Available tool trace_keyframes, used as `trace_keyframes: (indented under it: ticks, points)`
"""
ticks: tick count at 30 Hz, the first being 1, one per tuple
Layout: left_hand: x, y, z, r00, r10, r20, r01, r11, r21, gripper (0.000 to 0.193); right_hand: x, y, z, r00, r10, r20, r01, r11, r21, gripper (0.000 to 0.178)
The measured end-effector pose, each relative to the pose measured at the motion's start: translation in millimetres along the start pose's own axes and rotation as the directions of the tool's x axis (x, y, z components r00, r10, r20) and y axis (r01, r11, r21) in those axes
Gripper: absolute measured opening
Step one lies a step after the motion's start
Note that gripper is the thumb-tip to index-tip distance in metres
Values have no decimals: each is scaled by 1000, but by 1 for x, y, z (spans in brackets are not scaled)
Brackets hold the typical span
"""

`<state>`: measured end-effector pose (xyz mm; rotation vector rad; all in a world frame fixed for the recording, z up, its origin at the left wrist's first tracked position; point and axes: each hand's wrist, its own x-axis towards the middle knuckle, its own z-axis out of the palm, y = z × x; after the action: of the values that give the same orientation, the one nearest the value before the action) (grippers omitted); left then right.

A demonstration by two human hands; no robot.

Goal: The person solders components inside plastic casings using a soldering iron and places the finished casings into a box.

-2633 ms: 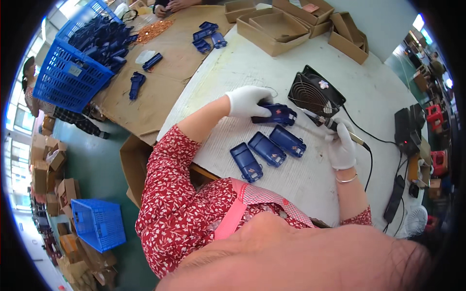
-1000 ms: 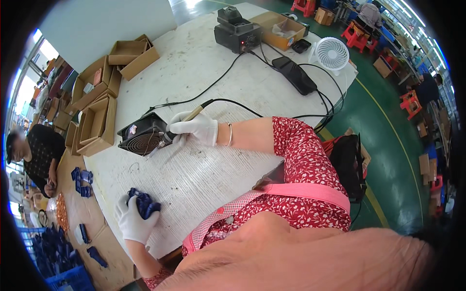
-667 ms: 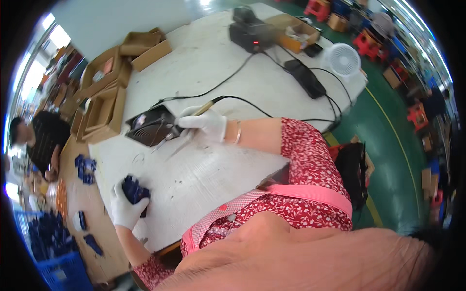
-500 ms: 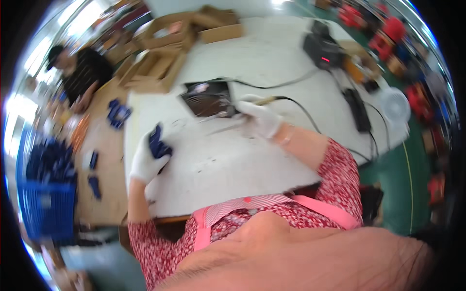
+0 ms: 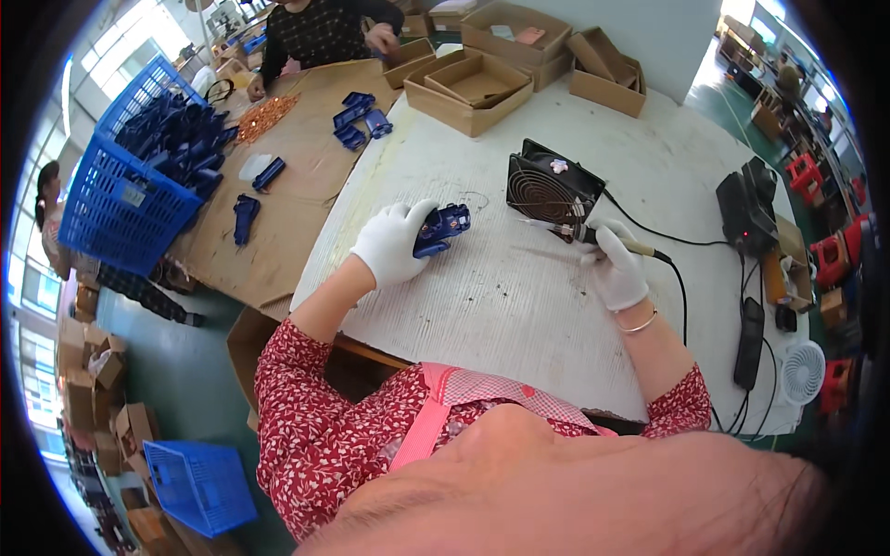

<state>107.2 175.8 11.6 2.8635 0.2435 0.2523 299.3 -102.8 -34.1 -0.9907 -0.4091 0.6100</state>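
While our white-gloved left hand [image 5: 394, 243] closes around a blue plastic housing [image 5: 441, 228], we note the part: glossy dark blue, moulded, with ribs and cut-outs, tilted up off the white table [image 5: 519, 306] and lying just left of the black cooling fan [image 5: 552, 188]. Fingers wrap the housing's lower end, thumb on top; the grip is clamped firmly on it and the part does not touch the table.

Our right hand [image 5: 616, 269], also gloved in white with a thin bangle at the wrist, sits just right of the fan, below its lower corner. It is closed pen-style on a soldering iron [image 5: 593, 235], whose metal tip points left along the front of the fan and whose black cord [image 5: 681, 287] trails away to the right. The tip is well apart from the housing.

Right of the fan, at the table's far edge, stands a black soldering station [image 5: 746, 199]. Left of the fan, beyond the table's edge, more blue housings [image 5: 357, 119] lie on brown cardboard beside a blue plastic crate [image 5: 125, 199] heaped with the same parts. Behind the fan sit open cardboard boxes [image 5: 468, 88], where another person's hand [image 5: 378, 39] reaches.
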Motion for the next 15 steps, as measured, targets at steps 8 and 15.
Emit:
trace_keyframes:
  ticks: [8, 15]
  points:
    - [-11, 6, 6, 980, -25, -196, 25, 1000, -2, 52, 1, 1, -1, 999, -15, 29, 17, 999, -43, 15]
    - [-13, -23, 10, 871, -137, -471, -29, 944, -328, 54, -1, -2, 3, 1000, -19, 20, 20, 999, -47, 17]
